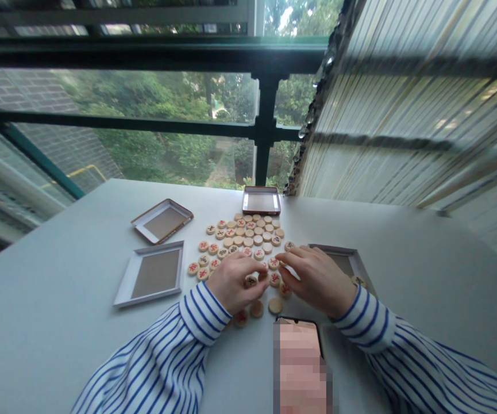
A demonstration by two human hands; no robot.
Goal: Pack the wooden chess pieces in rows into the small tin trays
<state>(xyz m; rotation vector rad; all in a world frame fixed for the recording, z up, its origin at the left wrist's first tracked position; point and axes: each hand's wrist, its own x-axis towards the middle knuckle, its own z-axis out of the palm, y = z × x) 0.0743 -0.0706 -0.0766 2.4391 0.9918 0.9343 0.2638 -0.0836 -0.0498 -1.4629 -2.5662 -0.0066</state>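
Note:
Round wooden xiangqi pieces [249, 242] with red or black characters, several of them blank side up, lie spread on the white table. My left hand [236, 283] is curled low over the near pieces, thumb and forefinger almost meeting. Inside that loop shows a black-marked piece [251, 281]; whether it is gripped or lies beneath, I cannot tell. My right hand [317, 279] is arched opposite, fingers and thumb apart. Its fingertips reach a red-marked piece [273, 263], and another red-marked piece [285, 288] sits by its thumb. Both palms are hidden.
A phone [300, 368] lies at the near edge, its screen blurred. Two shallow trays, a brown-rimmed one [178, 225] and a white one [122, 293], rest at left. Another tray [261, 213] stands behind the pieces. A box lid [354, 253] is partly under my right arm.

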